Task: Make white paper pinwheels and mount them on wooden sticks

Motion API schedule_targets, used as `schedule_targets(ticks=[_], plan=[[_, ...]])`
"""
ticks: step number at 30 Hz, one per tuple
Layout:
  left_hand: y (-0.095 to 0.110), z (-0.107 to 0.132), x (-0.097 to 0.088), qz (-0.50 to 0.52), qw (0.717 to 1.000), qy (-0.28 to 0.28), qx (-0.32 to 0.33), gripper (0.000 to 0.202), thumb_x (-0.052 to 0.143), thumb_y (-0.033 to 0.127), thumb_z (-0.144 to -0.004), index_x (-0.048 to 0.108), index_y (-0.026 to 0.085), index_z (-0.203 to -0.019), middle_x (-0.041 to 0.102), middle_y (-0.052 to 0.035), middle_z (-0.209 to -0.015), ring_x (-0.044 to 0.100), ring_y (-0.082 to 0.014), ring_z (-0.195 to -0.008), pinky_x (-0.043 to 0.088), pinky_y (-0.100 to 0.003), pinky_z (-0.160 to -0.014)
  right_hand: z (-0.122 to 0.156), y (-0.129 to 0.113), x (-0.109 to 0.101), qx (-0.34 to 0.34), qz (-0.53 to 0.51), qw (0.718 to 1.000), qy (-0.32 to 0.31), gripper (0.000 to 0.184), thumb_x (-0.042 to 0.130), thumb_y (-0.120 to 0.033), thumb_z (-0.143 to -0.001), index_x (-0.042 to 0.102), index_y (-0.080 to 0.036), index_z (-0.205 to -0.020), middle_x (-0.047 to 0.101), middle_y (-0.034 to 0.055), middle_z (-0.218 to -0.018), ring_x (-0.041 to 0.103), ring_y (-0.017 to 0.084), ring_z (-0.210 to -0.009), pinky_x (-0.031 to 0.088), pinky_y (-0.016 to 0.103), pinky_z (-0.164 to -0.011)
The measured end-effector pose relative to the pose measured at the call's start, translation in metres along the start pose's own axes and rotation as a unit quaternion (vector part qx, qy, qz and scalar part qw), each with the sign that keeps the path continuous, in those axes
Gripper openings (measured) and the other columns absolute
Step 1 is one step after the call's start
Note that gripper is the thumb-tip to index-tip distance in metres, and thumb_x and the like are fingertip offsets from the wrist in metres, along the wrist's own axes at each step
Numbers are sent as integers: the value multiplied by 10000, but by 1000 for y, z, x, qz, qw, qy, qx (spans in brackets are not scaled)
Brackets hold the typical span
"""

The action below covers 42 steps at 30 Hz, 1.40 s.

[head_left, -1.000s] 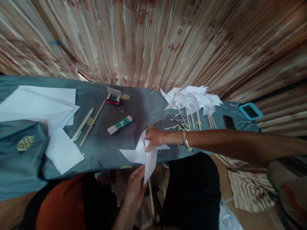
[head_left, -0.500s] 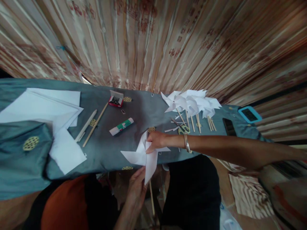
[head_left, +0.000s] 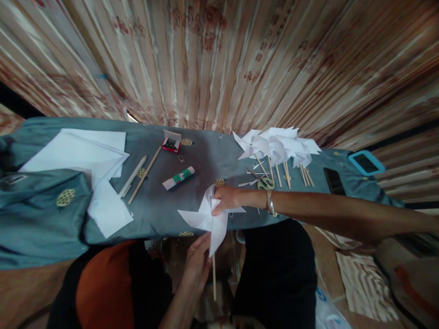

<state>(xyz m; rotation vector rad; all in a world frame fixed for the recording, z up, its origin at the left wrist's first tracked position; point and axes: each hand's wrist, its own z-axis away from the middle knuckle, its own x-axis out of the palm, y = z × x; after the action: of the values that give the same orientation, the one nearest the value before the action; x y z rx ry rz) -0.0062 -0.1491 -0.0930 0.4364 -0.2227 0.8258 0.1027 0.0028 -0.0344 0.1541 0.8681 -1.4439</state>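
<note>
A white paper pinwheel [head_left: 200, 219] on a thin wooden stick [head_left: 214, 278] hangs over the near edge of a table covered in blue-grey cloth [head_left: 161, 205]. My right hand [head_left: 229, 198] pinches the pinwheel's centre from above, fingers closed on the paper. My left hand [head_left: 199, 258] comes up from below the table edge and holds the pinwheel's lower blade beside the stick. A metal bangle circles my right wrist.
Several finished white pinwheels [head_left: 277, 146] on sticks lie at the back right, scissors [head_left: 262, 183] in front of them. A glue stick [head_left: 178, 177], a small red box [head_left: 171, 142], loose sticks [head_left: 144, 176] and white paper sheets [head_left: 82, 157] lie to the left. A dark phone [head_left: 333, 180] and a blue-framed device [head_left: 365, 162] lie far right.
The view has shifted slightly, so the table sits a little lower and to the right. Both hands stay on the pinwheel; the stick now hangs nearly straight down.
</note>
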Motion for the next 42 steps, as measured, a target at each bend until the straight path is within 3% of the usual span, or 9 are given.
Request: schedule_targets(ticks=[9, 13, 16, 19, 21, 25, 27, 33, 42], plan=[[0, 5, 2, 8, 1000, 0, -5, 287, 496, -76, -832, 692, 83, -696, 715, -62, -590, 725, -155, -667, 579, -211, -692, -1, -3, -1, 17, 69, 997, -8, 314, 756, -406, -685, 625, -131, -610, 467, -80, -511, 487, 91, -531, 277, 198, -456], [-2, 3, 0, 10, 1000, -21, 5, 288, 495, -67, -841, 703, 91, -719, 727, -62, -637, 711, -133, -642, 573, -196, -669, 3, -10, -8, 8, 105, 993, -44, 293, 739, -380, -741, 682, -101, -811, 623, -30, -706, 591, 121, -687, 396, 187, -550], [-5, 0, -5, 4, 999, -46, 11, 266, 510, -41, -848, 720, 93, -755, 738, -71, -699, 693, -116, -623, 564, -188, -634, 2, -14, -10, 3, 137, 988, -71, 315, 659, -367, -844, 641, -118, -1035, 659, 45, -1012, 633, 183, -886, 517, 296, -743], [-7, -1, -12, -20, 998, -64, 7, 168, 597, 18, -823, 743, 100, -808, 738, -77, -735, 668, -107, -597, 543, -179, -575, -2, -14, -10, -3, 171, 982, -81, 313, 562, -348, -920, 570, -160, -1169, 603, 78, -1175, 621, 214, -987, 538, 428, -832], [-9, -1, -17, -39, 996, -76, 6, 106, 727, 82, -738, 755, 115, -834, 733, -71, -725, 651, -110, -581, 525, -180, -538, -6, -13, -10, -15, 187, 979, -73, 342, 622, -382, -872, 615, -126, -1099, 643, 85, -1101, 634, 219, -954, 527, 380, -803], [-14, -2, -25, -80, 992, -99, 12, 392, 910, 297, -488, 774, 127, -814, 696, -41, -627, 580, -84, -528, 464, -161, -503, -11, -10, -11, -55, 201, 977, -45, 388, 764, -433, -694, 711, -78, -843, 718, 84, -845, 662, 214, -806, 413, 239, -587], [-16, -4, -27, -100, 989, -109, 22, 461, 912, 399, -438, 779, 127, -786, 656, -18, -562, 527, -60, -496, 421, -148, -490, -12, -8, -12, -72, 195, 977, -39, 364, 772, -420, -679, 726, -91, -827, 724, 56, -797, 650, 175, -741, 360, 212, -533], [-16, -10, -31, -164, 975, -136, 59, 485, 864, 516, -466, 782, 124, -739, 588, 3, -505, 429, -55, -464, 325, -168, -450, -9, -5, -14, -88, 165, 982, -40, 269, 762, -369, -697, 731, -106, -746, 627, -49, -582, 520, 96, -532, 289, 184, -457], [-19, -11, -38, -129, 982, -139, 18, 481, 887, 447, -461, 788, 140, -818, 691, -48, -599, 556, -99, -530, 413, -191, -519, -16, 0, -12, -90, 125, 986, -57, 240, 762, -337, -681, 690, -118, -611, 397, -110, -421, 424, 79, -456, 247, 187, -430]])
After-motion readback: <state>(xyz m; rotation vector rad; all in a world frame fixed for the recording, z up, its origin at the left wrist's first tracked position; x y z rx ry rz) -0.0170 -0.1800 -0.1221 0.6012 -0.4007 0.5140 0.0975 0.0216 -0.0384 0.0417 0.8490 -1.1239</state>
